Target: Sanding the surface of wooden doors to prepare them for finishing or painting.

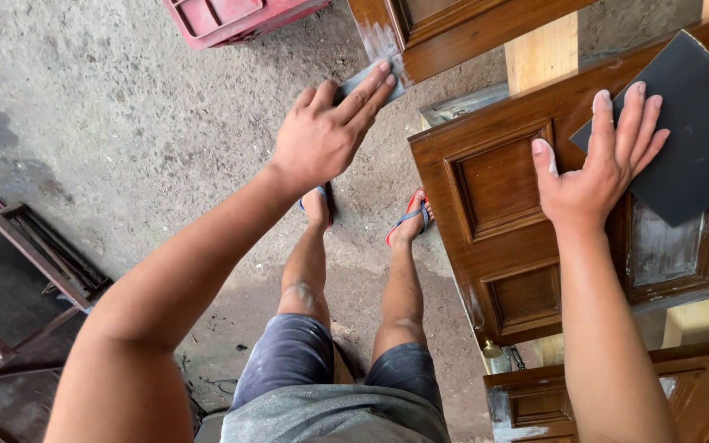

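Observation:
My left hand (326, 131) presses a small grey piece of sandpaper (369, 82) against the whitened edge of a brown wooden panel (445, 33) at the top. My right hand (605, 160) lies flat, fingers apart, on a varnished brown panelled door (498, 213), its fingertips resting on the edge of a large dark sheet of sandpaper (691, 131) lying on that door. A sanded, pale patch shows on the door panel below the sheet.
A red plastic crate (231, 16) stands on the concrete floor at the top. Pale wooden beams (542, 53) carry the doors. Another brown door (617, 398) lies at the lower right. A dark metal frame (34, 254) stands at the left. My sandalled feet are below.

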